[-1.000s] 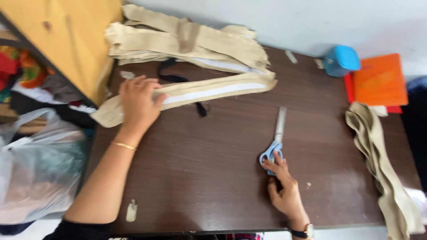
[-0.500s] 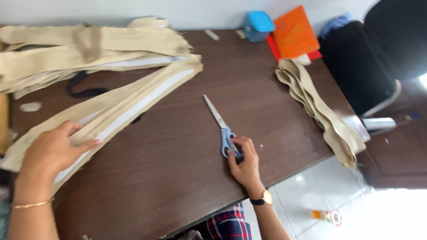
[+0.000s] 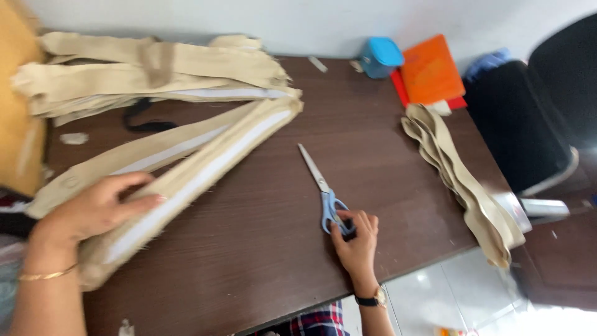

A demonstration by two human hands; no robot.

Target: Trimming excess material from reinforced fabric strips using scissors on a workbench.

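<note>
My left hand lies on a long beige fabric strip with a white lining, fingers curled over its near end at the table's left. The strip runs diagonally up toward the table's middle. My right hand, with a watch on the wrist, grips the blue handles of a pair of scissors. The scissors lie flat on the dark brown table, blades closed and pointing away to the upper left, apart from the strip.
A pile of beige strips lies at the back left over a black band. More folded strips hang off the right edge. A blue container and orange booklet sit at the back right, beside a black chair.
The view has swung right and closer. My left hand has slid along the strip toward its near end by the front left. My right hand stays on the scissors handles.
</note>
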